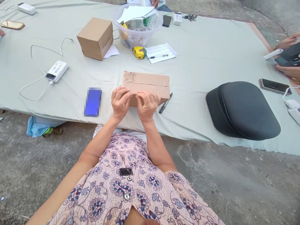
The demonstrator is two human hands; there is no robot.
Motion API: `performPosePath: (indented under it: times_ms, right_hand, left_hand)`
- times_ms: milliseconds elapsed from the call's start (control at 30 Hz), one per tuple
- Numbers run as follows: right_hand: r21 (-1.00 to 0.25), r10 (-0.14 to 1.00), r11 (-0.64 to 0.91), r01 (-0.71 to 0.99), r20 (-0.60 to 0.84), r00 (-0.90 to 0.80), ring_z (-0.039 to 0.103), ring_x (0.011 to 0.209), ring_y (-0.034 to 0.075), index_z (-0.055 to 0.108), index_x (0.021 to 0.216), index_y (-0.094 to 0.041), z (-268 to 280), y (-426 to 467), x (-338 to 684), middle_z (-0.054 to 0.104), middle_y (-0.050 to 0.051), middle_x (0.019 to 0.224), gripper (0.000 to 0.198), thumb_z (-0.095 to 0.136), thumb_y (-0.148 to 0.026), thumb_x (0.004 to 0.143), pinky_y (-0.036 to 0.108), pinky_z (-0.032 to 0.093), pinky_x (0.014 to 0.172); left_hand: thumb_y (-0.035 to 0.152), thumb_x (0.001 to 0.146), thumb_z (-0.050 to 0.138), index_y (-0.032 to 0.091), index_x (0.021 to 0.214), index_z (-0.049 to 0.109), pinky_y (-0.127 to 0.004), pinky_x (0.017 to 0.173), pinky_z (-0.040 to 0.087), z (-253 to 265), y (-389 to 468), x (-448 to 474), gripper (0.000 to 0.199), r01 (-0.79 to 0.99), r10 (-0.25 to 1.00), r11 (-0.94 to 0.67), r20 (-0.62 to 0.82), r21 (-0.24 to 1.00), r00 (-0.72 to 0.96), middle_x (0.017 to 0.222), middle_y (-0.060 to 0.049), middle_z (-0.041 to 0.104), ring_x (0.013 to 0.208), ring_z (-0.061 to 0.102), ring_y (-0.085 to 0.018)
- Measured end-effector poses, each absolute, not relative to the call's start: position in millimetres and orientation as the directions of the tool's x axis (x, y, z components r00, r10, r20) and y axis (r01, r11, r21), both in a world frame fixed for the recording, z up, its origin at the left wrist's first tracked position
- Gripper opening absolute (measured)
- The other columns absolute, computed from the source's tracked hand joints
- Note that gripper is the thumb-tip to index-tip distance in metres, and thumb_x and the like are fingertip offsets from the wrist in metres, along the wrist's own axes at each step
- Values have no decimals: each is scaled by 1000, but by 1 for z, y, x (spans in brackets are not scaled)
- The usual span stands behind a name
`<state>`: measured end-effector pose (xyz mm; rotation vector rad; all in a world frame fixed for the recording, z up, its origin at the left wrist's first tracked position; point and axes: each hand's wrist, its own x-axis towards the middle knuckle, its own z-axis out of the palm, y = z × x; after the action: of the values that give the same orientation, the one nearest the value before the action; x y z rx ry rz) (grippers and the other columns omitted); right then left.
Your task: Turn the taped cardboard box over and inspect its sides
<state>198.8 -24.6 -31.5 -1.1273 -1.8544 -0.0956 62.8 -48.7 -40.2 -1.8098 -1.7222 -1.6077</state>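
Note:
A closed brown cardboard box (150, 80) lies flat in front of me, with a seam along its top and dark scribbled lines at its far left corner. My left hand (121, 101) rests at the box's near top edge, thumb and fingertips pinched together. Close beside it, my right hand (148, 104) is pinched at the same edge. Whatever is between the fingertips is too small to make out. A black marker pen (165, 103) lies against the box's right side. To the left is a phone-sized rectangle (92, 102), blurred blue.
Farther back stand a taller cardboard box (95, 37) and a clear plastic tub (138, 36), near a yellow tape measure (139, 52) and paper sheet (161, 51). A white power bank (57, 71) with cable lies left; a black rounded case (243, 109) sits right. Other people's hands (289, 70) hold a dark object.

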Motion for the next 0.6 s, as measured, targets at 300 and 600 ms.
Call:
performPosePath:
  times_ms: [300, 600]
  right_hand:
    - [-298, 535, 637, 710, 835, -130, 66, 99, 18, 69, 83, -25, -35, -22, 201, 78, 3, 97, 29, 50, -34, 102, 34, 39, 96]
    - [-325, 575, 632, 703, 806, -144, 64, 101, 18, 73, 92, -27, -35, -22, 199, 75, 3, 100, 23, 52, -29, 101, 34, 38, 96]
  left_hand:
    - [31, 98, 55, 24, 89, 69, -43, 102, 50, -42, -47, 59, 19, 826, 543, -355, 816, 437, -199, 101, -5, 72, 113, 62, -21]
    - [24, 98, 55, 28, 97, 73, -36, 100, 50, -45, -46, 61, 19, 852, 448, -390, 881, 348, -155, 103, -4, 67, 113, 59, -20]
